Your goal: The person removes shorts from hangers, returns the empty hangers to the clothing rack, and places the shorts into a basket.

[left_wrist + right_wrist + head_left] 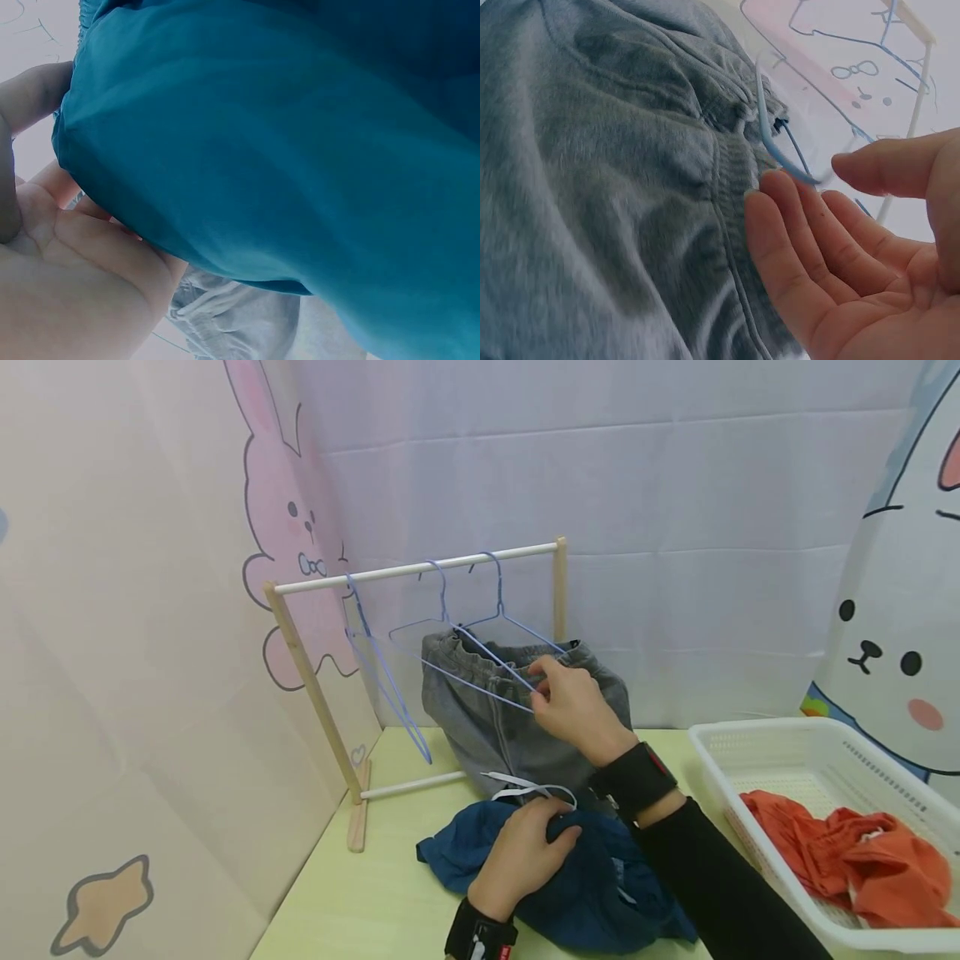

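Observation:
My left hand [525, 856] grips the top edge of dark blue pants [592, 885] with a white drawstring [525, 787]. They lie bunched on the table; in the left wrist view, the blue cloth [225, 150] covers most of the picture and some fingers pass behind it. My right hand [573, 706] pinches the lower right corner of a blue wire hanger [480, 687] hooked on the rack. In the right wrist view, that hanger's bent end [791, 166] meets the fingertips. Grey pants [615, 195] hang on another hanger just behind, beside the fingers.
The small rack has a white top rail [315, 583] and wooden posts [311, 693]. One bare hanger [390, 681] hangs at its left. At the right stands a white basket [720, 752] with orange clothing [855, 852] inside. A printed cloth wall [180, 693] borders the table's left side.

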{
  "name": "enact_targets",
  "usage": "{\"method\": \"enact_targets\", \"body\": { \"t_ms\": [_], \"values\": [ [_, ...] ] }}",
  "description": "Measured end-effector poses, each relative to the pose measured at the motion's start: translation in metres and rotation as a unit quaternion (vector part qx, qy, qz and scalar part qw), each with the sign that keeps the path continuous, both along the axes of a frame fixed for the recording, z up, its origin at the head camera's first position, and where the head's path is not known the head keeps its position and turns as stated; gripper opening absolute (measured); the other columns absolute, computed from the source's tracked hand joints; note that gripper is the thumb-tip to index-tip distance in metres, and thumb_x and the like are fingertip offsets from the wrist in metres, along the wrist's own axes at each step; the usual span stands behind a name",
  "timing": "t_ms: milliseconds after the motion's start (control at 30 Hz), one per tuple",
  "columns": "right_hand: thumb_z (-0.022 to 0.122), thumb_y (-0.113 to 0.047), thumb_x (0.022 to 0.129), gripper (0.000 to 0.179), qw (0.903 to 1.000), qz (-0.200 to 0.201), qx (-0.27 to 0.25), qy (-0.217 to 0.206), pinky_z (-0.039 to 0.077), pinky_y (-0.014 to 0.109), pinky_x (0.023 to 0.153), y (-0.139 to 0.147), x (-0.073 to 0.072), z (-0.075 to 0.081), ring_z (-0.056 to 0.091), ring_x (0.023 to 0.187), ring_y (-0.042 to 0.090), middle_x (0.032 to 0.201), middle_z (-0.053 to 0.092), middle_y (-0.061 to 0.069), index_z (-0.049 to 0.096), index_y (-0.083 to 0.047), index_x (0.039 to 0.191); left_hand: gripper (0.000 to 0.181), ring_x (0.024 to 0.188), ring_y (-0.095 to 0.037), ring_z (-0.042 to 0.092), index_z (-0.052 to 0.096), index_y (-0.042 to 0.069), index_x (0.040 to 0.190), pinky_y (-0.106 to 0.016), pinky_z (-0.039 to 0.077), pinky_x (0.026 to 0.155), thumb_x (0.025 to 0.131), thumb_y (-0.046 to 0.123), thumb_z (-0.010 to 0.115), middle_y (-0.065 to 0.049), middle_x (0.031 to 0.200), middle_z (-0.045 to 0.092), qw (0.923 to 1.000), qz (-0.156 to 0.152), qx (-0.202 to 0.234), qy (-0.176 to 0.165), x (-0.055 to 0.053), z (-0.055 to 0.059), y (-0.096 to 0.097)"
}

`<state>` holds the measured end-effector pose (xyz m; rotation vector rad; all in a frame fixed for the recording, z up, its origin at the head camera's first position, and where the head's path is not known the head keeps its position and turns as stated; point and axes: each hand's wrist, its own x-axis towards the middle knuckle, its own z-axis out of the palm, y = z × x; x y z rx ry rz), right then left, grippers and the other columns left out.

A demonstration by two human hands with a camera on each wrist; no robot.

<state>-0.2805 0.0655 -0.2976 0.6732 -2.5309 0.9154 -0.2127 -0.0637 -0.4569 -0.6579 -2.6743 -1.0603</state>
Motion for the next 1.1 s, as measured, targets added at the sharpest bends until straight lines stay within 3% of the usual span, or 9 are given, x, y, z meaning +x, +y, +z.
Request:
{"method": "enact_targets", "body": {
  "t_ms": [267,467,700,767,1100],
  "values": [
    [0.062,-0.013,0.1,0.033,0.9982,-0.027,-0.01,0.052,0.056,0.044,0.07,0.027,0.027,0.005,0.071,0.083,0.026,0.099,0.075,0.013,0.061,-0.003,0.132,0.025,0.098,-0.006,0.064,0.072,0.024,0.121,-0.034,0.054,0.087,0.101,0.038,0.067,0.01,0.11,0.068,1.0,0.001,0.001,-0.003,0.003,0.003,-0.003],
    [0.061,-0.014,0.101,0.033,0.9966,-0.057,-0.011,0.059,0.053,0.042,0.067,0.053,0.055,0.001,0.071,0.089,0.028,0.102,0.075,0.012,0.061,-0.005,0.134,0.026,0.098,-0.006,0.063,0.069,0.024,0.123,-0.034,0.054,0.087,0.101,0.039,0.067,0.01,0.111,0.068,0.9999,0.012,0.001,-0.011,0.005,0.006,-0.01],
    [0.063,-0.013,0.1,0.031,0.9925,-0.099,-0.014,0.07,0.045,0.032,0.054,0.082,0.081,-0.016,0.068,0.078,0.026,0.102,0.076,0.013,0.062,-0.006,0.13,0.027,0.097,-0.008,0.062,0.069,0.021,0.121,-0.035,0.054,0.084,0.101,0.038,0.068,0.009,0.109,0.068,0.9994,0.03,-0.005,-0.014,0.006,0.005,-0.027],
    [0.062,-0.013,0.1,0.031,0.9918,-0.11,-0.011,0.063,0.047,0.032,0.056,0.089,0.085,-0.023,0.069,0.081,0.028,0.104,0.076,0.015,0.061,-0.006,0.13,0.03,0.098,-0.01,0.063,0.069,0.019,0.123,-0.037,0.054,0.083,0.1,0.038,0.068,0.006,0.109,0.069,0.9992,0.034,-0.011,-0.017,0.007,0.005,-0.033],
    [0.064,-0.014,0.099,0.034,0.991,-0.133,0.002,0.02,0.052,0.059,0.08,0.113,0.092,-0.065,0.068,0.1,0.042,0.111,0.075,0.02,0.062,-0.003,0.131,0.027,0.098,-0.019,0.063,0.071,0.013,0.118,-0.043,0.052,0.084,0.098,0.031,0.072,0.0,0.105,0.07,0.9984,0.05,-0.018,-0.022,0.004,-0.005,-0.062]
  ]
}}
